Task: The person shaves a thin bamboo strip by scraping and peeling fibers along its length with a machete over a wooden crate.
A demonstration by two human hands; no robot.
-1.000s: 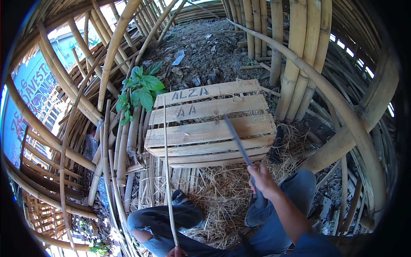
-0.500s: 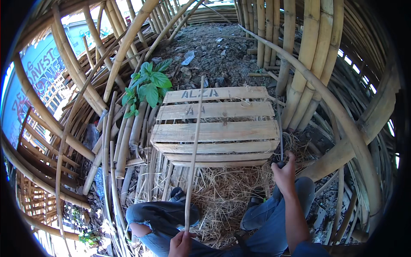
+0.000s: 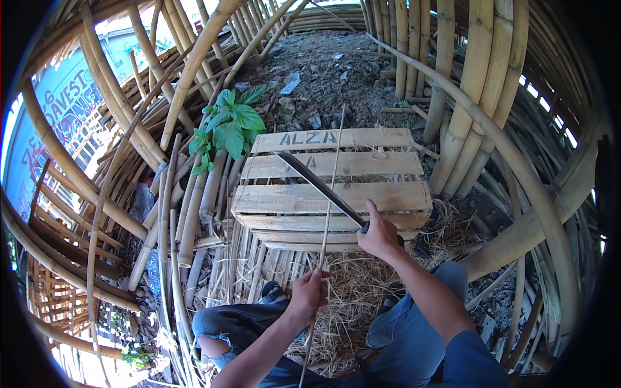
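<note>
A long thin bamboo strip (image 3: 336,158) is pinched in my left hand (image 3: 308,297), which sits above my knees. The strip runs from my lap up past the far edge of a slatted wooden crate (image 3: 330,195). My right hand (image 3: 380,234) grips the dark handle of a long-bladed knife (image 3: 323,189), thumb stretched along the handle. The blade points to the far left over the crate and crosses the strip in this view; whether they touch I cannot tell.
Dry straw shavings (image 3: 349,284) lie between my feet. Bamboo poles (image 3: 482,84) stand at the right, and more lie stacked at the left beside a leafy green plant (image 3: 231,123). A thick bamboo pole (image 3: 524,236) slants near my right arm. Rubble ground (image 3: 323,64) stretches behind the crate.
My right hand has swung the knife from the crate's right side to above the crate, blade now leftward. My left hand has moved up and right along with the strip.
</note>
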